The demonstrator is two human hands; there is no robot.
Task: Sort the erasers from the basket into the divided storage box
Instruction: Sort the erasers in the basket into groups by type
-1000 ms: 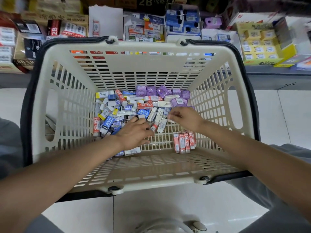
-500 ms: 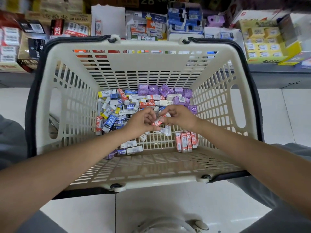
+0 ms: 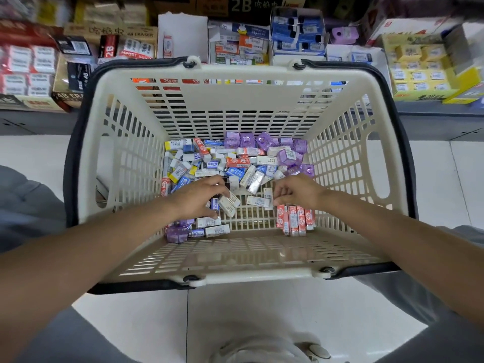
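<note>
Inside the cream slotted plastic basket [image 3: 243, 93], the left hand [image 3: 199, 196] grasps white sleeved erasers [image 3: 228, 204]; the right hand [image 3: 298, 191] curls beside the near red-sleeved eraser row [image 3: 296, 220], its grip unclear.

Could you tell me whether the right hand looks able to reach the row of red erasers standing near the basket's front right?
Probably yes: the right hand hovers just above the row of red erasers, and nothing lies between them inside the basket.
</note>
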